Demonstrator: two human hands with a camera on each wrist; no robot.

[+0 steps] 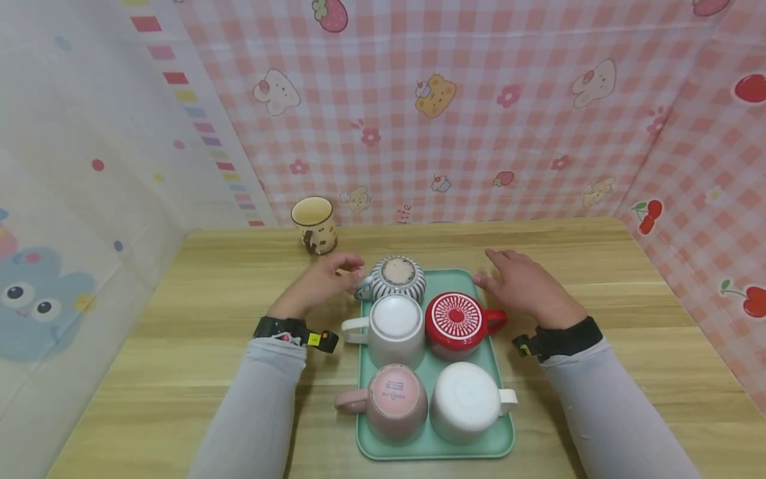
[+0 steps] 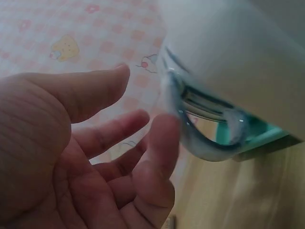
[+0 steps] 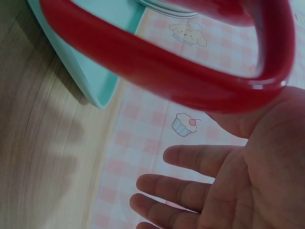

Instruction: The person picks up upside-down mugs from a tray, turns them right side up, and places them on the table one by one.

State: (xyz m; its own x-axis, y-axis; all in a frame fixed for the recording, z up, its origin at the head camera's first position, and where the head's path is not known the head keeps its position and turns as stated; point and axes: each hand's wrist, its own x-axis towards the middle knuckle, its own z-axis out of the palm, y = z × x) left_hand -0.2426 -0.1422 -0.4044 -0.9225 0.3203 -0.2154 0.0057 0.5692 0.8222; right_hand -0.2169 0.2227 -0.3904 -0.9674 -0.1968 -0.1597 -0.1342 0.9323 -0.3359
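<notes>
A green tray (image 1: 445, 448) bears several upturned mugs. At its back left is a striped mug (image 1: 413, 279), and my left hand (image 1: 320, 283) is beside its handle (image 2: 209, 150) with fingers loosely bent and nothing held. In the left wrist view a fingertip is close to that handle; whether it touches, I cannot tell. My right hand (image 1: 523, 286) hovers by the tray's back right corner, fingers spread. Closest to it is a red mug (image 1: 456, 346), whose red handle (image 3: 157, 78) crosses the right wrist view. A white ribbed mug (image 1: 396, 346) sits left of the red one.
A pink mug (image 1: 395, 419) and a plain white mug (image 1: 463, 412) occupy the tray's front, handles poking past its sides. Behind my left hand, a cream patterned mug (image 1: 320, 233) stands upright on the wooden table (image 1: 179, 346), close to the checked cloth (image 1: 383, 159).
</notes>
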